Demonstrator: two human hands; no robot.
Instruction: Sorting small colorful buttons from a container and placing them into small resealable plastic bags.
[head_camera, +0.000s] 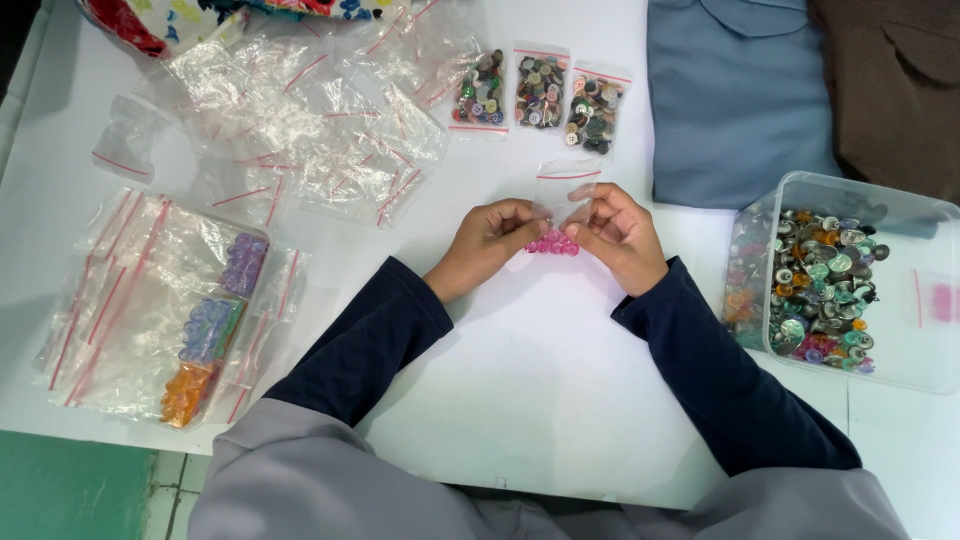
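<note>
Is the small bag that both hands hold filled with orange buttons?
No, the small bag between the left hand and right hand holds pink buttons.

Left of the clear plastic tub of mixed buttons (840, 285), three small filled zip bags (540, 95) neighbour loose empty bags (310, 120); folded blue cloth (735, 95) lies behind.

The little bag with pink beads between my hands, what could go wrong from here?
1. Both hands, left and right, pinch the small clear bag low down; if its top is unsealed, the pink beads could spill onto the white table.
2. Loose beads might roll off the near table edge.
3. The open tub of buttons sits close to the right sleeve and could get bumped.
</note>
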